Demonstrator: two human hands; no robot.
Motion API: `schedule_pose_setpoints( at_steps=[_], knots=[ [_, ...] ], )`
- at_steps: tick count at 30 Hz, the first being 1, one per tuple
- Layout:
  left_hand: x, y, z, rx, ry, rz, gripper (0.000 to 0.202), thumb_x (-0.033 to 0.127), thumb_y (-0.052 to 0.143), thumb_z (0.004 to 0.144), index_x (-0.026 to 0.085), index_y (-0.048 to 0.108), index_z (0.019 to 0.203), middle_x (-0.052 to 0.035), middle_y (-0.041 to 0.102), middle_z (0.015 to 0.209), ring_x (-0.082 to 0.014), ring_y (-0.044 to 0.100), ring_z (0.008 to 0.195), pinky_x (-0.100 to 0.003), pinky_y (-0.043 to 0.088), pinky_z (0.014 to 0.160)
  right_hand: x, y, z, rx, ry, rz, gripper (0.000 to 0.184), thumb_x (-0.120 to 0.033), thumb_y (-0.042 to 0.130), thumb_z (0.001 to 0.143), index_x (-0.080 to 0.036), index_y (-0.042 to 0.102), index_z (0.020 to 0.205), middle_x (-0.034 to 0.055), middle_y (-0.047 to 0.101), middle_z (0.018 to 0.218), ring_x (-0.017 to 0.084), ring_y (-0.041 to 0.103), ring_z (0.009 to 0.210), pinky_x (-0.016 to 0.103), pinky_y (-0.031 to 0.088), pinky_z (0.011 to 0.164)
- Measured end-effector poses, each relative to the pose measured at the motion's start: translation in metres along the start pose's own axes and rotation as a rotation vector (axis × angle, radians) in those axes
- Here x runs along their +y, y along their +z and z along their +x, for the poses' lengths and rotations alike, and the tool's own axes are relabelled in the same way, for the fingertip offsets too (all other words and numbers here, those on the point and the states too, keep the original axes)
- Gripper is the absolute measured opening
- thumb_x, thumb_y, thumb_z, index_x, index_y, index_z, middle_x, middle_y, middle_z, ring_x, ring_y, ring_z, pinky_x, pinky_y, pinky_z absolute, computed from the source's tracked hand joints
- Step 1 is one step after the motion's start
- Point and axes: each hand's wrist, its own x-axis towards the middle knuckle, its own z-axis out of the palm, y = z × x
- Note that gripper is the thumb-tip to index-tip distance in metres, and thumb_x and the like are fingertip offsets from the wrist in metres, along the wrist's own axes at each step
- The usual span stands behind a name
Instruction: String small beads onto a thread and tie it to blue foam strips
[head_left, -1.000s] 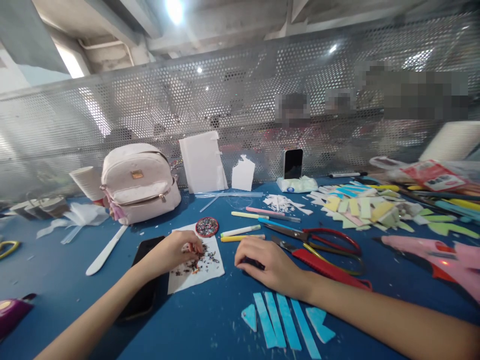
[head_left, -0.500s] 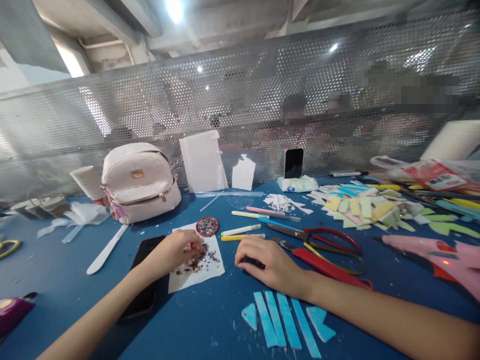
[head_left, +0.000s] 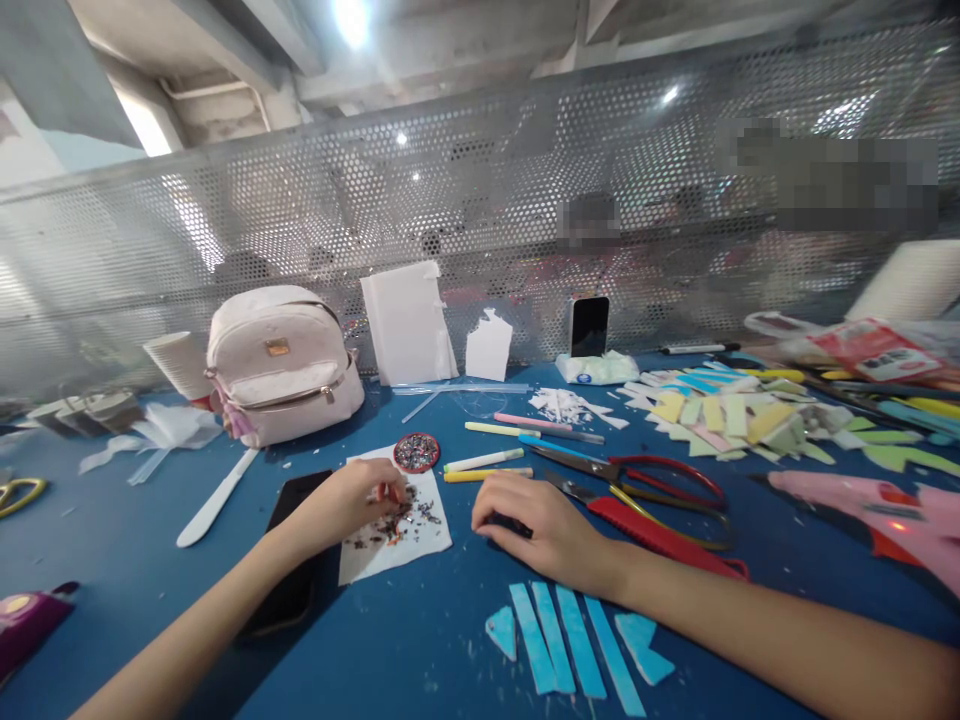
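My left hand point(head_left: 349, 503) rests on a white paper sheet point(head_left: 401, 545) strewn with dark glitter bits point(head_left: 397, 518), fingertips pinched together in the pile. What the pinch holds is too small to name. A round lid of glitter point(head_left: 415, 452) sits at the sheet's far edge. My right hand point(head_left: 532, 525) lies curled on the blue table point(head_left: 420, 650), fingers closed over a small dark object point(head_left: 511, 524) I cannot make out. Light-blue foam strips point(head_left: 570, 640) lie just in front of that wrist.
A black phone point(head_left: 289, 560) lies under my left forearm. Red scissors point(head_left: 637, 480), coloured sticks point(head_left: 487, 462), a pink glue gun point(head_left: 870, 505), foam scraps point(head_left: 735, 415), a white backpack point(head_left: 281, 365) and a white plastic knife point(head_left: 216, 497) surround the hands. A perforated metal screen point(head_left: 480, 220) backs the table.
Almost nothing differs. My left fingertips shift slightly within the glitter pile and the view drifts a little; my right hand stays put.
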Motion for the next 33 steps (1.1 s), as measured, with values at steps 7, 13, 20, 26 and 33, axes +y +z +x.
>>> schedule_pose_setpoints(
  at_steps=[7,13,20,26,33],
  knots=[
    [-0.0008,-0.0007,0.0003,0.032,-0.024,0.028,0.013,0.012,0.057,0.080,0.019,0.067,0.078,-0.0022,0.070,0.080,-0.0174,0.063,0.073,-0.025,0.045,0.068,0.0017,0.0014,-0.0012,-0.004,-0.001,0.003,0.010,-0.016,0.054,0.096,-0.019,0.060,0.088,0.0033,0.064,0.086,0.017,0.058,0.083,0.030,0.046,0.079],
    [-0.0026,-0.0035,0.0000,0.069,-0.025,0.007,0.011,0.011,0.058,0.079,0.019,0.065,0.077,-0.0008,0.070,0.078,-0.0164,0.065,0.072,-0.025,0.046,0.069,0.0020,0.0009,-0.0007,0.004,-0.008,0.014,0.010,-0.016,0.054,0.095,-0.019,0.060,0.088,0.0029,0.064,0.086,0.016,0.058,0.083,0.030,0.046,0.079],
    [0.0005,-0.0022,0.0004,0.094,0.004,-0.020,0.012,0.009,0.056,0.079,0.019,0.063,0.080,-0.0012,0.069,0.081,-0.0147,0.063,0.072,-0.023,0.048,0.069,0.0017,0.0011,-0.0010,-0.002,0.007,0.000,0.010,-0.018,0.053,0.096,-0.020,0.060,0.089,0.0041,0.064,0.087,0.017,0.058,0.083,0.030,0.048,0.078],
    [-0.0016,-0.0009,0.0001,0.075,-0.021,0.026,0.010,0.013,0.058,0.080,0.019,0.066,0.079,-0.0032,0.070,0.083,-0.0169,0.064,0.074,-0.026,0.048,0.070,0.0025,0.0013,-0.0020,-0.006,0.017,-0.009,0.010,-0.019,0.053,0.096,-0.020,0.060,0.089,0.0036,0.064,0.087,0.017,0.058,0.083,0.031,0.048,0.079],
    [-0.0016,-0.0014,0.0007,0.046,-0.042,0.089,0.014,0.012,0.057,0.081,0.020,0.069,0.079,-0.0032,0.070,0.083,-0.0172,0.064,0.074,-0.026,0.047,0.070,0.0012,0.0004,-0.0008,-0.004,0.002,-0.016,0.011,-0.018,0.053,0.096,-0.019,0.060,0.088,0.0042,0.064,0.085,0.017,0.058,0.082,0.031,0.049,0.078]
  ],
)
